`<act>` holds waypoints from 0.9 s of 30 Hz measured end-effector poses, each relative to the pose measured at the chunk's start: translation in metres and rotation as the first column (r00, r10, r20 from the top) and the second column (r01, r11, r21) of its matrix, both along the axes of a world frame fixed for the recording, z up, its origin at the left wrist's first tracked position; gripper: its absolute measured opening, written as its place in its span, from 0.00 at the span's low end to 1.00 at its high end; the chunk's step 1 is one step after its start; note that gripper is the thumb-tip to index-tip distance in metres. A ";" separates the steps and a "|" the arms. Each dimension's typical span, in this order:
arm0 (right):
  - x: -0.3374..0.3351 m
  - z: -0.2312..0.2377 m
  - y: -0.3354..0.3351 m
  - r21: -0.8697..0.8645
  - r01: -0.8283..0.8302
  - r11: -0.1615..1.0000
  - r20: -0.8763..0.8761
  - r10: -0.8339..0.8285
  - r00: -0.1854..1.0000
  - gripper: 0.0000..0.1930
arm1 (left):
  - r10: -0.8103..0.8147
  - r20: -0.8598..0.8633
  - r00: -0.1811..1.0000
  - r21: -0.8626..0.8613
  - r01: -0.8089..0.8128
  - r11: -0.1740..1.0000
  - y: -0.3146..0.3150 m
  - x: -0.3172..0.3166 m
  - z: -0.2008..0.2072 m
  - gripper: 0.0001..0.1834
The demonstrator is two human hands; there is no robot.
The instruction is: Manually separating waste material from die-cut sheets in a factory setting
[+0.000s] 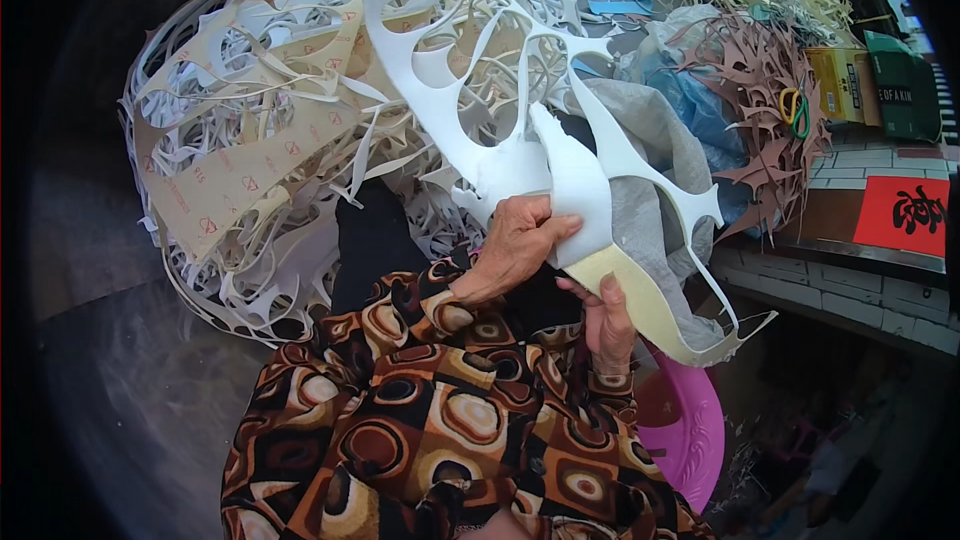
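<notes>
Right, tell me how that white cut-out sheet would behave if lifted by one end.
The white cut-out sheet is probably floppy, since it bends beside the left hand. It looks light for its size, being thin with large openings. Its narrow strips might snag or tear, given their slim, pointed ends.

White sheet (585, 205) looks foam-like, smooth, matt. Pale-yellow strip (640, 302): matt, faintly fibrous. Patterned garment (390, 415): printed cloth. Pink basin (703, 420): plastic, slight gloss. Blue bag (690, 92): thin, crinkled plastic film. Grey wrap (643, 220) appears cloth-like, rumpled, matt. Red sheet (880, 228): paper-like.
</notes>
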State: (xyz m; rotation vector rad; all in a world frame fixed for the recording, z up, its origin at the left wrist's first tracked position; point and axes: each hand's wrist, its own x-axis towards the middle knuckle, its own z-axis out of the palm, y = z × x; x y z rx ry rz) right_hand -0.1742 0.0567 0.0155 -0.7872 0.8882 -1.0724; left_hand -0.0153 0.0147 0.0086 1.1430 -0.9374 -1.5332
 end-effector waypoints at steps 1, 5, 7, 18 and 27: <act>-0.001 -0.002 -0.001 -0.003 -0.011 1.000 0.021 0.011 1.000 0.20 | -0.001 0.000 1.000 -0.001 0.001 1.000 -0.002 0.000 0.001 0.10; -0.002 -0.006 0.000 -0.019 0.020 1.000 0.039 -0.019 0.999 0.19 | 0.097 -0.297 0.950 0.205 -0.036 0.978 -0.009 0.006 0.001 0.10; -0.002 -0.004 0.000 -0.018 0.026 1.000 0.087 -0.024 0.996 0.16 | 0.128 -0.348 0.929 0.276 -0.029 0.961 -0.014 0.011 -0.002 0.10; 0.010 -0.021 0.009 -0.144 0.175 0.974 -0.194 -0.201 0.960 0.20 | 0.234 -0.541 0.807 0.381 -0.013 0.924 -0.008 0.008 -0.022 0.14; 0.022 -0.024 0.000 -0.022 0.222 0.975 -0.130 -0.223 0.966 0.19 | 0.348 -0.568 0.746 0.516 -0.007 0.856 -0.014 0.013 -0.024 0.18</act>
